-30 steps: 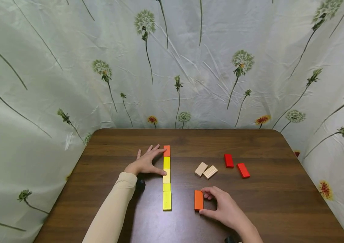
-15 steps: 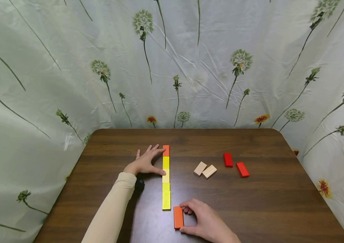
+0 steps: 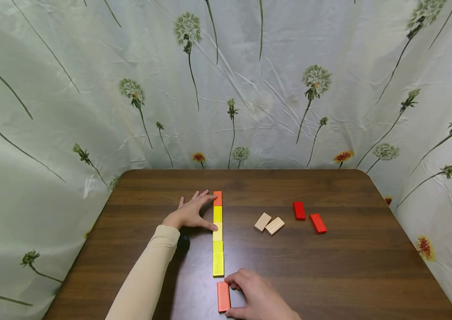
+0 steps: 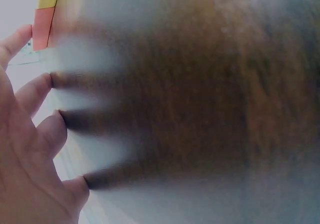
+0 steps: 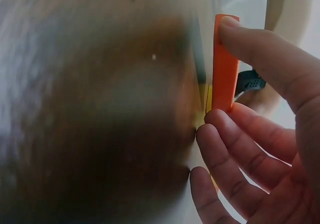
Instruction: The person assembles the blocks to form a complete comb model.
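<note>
A straight row of flat wooden blocks runs front to back: an orange block [image 3: 218,198] at the far end, then yellow and pale ones, with a yellow block [image 3: 218,264] at the near end. Beside it lies my left hand [image 3: 190,214], fingers spread, index fingertip at the orange block and thumb tip on the pale block [image 3: 218,235]. Between thumb and fingertips my right hand [image 3: 255,298] pinches another orange block [image 3: 223,297] by its two ends, just in front of the row. The right wrist view shows that block [image 5: 226,74] held lengthwise.
Two natural wood blocks [image 3: 263,222] lie right of the row, angled against each other. Farther right are two red blocks [image 3: 299,210]. The brown table [image 3: 354,266] ends at a flowered curtain [image 3: 274,89] behind it.
My right hand has brought the orange block leftward and nearer the body, from right of the row to just in front of its near end. The left hand stays put.
</note>
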`<state>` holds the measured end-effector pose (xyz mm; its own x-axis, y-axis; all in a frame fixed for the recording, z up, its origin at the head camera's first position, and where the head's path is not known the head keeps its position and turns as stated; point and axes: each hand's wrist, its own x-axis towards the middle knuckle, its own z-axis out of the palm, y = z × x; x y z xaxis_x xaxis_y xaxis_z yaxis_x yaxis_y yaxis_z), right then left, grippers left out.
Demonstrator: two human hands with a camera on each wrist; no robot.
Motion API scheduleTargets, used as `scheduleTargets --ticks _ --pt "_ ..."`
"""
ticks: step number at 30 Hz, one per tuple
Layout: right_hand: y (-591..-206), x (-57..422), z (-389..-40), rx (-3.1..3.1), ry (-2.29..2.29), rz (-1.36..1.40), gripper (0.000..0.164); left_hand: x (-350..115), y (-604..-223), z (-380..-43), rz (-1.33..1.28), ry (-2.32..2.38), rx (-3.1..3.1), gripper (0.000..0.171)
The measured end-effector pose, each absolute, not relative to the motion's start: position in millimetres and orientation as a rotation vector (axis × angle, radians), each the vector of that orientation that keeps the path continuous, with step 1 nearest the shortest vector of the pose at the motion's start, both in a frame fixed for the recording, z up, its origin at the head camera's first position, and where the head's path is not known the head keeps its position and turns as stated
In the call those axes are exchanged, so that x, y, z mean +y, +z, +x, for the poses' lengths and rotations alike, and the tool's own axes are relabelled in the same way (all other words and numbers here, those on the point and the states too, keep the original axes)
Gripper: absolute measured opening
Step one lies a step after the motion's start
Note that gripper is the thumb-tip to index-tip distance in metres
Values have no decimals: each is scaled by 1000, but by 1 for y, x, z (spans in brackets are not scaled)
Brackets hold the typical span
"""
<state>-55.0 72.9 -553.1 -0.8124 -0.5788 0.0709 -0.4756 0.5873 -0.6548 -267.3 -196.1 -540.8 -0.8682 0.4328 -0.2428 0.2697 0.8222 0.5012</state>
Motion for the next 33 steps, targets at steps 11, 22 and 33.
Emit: scheduleTargets --ticks 11,22,33 --pt "-551 61 -56 2682 -933 -882 52 -195 -537 -266 541 636 2660 113" --pt "-548 53 -58 2698 -857 -811 52 -194 -536 -266 536 617 2670 112" --pt "-552 56 -56 2680 -953 -881 51 -196 -539 -266 526 629 2664 112"
